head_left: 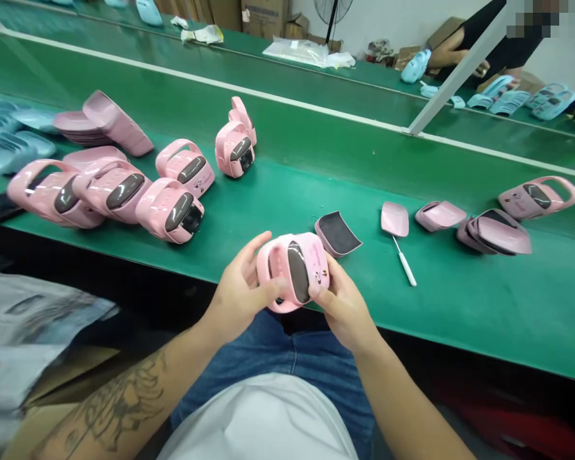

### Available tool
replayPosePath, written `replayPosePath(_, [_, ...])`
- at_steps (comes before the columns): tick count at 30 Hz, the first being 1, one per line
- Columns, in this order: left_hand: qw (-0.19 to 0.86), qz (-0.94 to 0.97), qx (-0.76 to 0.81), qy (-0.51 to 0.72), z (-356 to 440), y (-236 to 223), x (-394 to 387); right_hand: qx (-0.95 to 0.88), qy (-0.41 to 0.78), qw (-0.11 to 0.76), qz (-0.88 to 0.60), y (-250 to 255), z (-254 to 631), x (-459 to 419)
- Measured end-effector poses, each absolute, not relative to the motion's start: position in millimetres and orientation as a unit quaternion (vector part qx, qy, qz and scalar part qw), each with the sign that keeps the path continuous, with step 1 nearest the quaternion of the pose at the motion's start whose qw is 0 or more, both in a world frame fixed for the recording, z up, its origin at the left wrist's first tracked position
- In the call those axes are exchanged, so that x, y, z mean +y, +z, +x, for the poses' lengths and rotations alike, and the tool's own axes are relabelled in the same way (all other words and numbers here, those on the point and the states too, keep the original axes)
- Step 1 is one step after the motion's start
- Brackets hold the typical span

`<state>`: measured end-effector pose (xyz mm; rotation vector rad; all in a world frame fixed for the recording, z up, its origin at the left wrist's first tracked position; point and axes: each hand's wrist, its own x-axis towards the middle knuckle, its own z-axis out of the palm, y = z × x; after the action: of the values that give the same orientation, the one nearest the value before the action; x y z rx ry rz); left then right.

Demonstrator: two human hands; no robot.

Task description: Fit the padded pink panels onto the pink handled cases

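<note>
A pink handled case (297, 271) is held over the front edge of the green worktop (460, 306), between the left hand (242, 287) and the right hand (342, 303). Both grips are closed on it: the left around the handle end, thumb across the loop, the right around the printed end, thumb beside the dark oval window. Its long axis runs crosswise from one hand to the other, roughly along that front edge, so neither hand is clearly nearer.

Just beyond the right hand is a curved pink piece with a dark inner face (340, 233). Farther toward the worktop's right end, a white-handled tool (406, 268) points at a flat pink cover (395, 219).

Toward the worktop's left end stands a group of pink cases (112, 188). Against the far wall is a cardboard box (264, 18); its contents cannot be seen.
</note>
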<state>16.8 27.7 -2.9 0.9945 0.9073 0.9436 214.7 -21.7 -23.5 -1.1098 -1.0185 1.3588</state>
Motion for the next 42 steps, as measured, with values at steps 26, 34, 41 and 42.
replayPosePath(26, [0.503,0.742,0.321,0.307,-26.4,-59.3,47.8,-0.708,0.278,0.372,-0.532,-52.5,231.5,-16.6])
replayPosePath(34, [0.489,0.748,0.345,0.288,-26.0,-55.9,57.8,-0.726,0.327,0.315,-0.517,-46.2,240.8,-7.2])
replayPosePath(41, [0.483,0.714,0.362,0.353,-17.5,-63.6,51.2,-0.715,0.241,0.385,-0.531,-57.6,230.6,-13.0])
replayPosePath(42, [0.484,0.712,0.361,0.358,-15.9,-64.8,50.4,-0.708,0.234,0.393,-0.539,-59.1,227.1,-15.0])
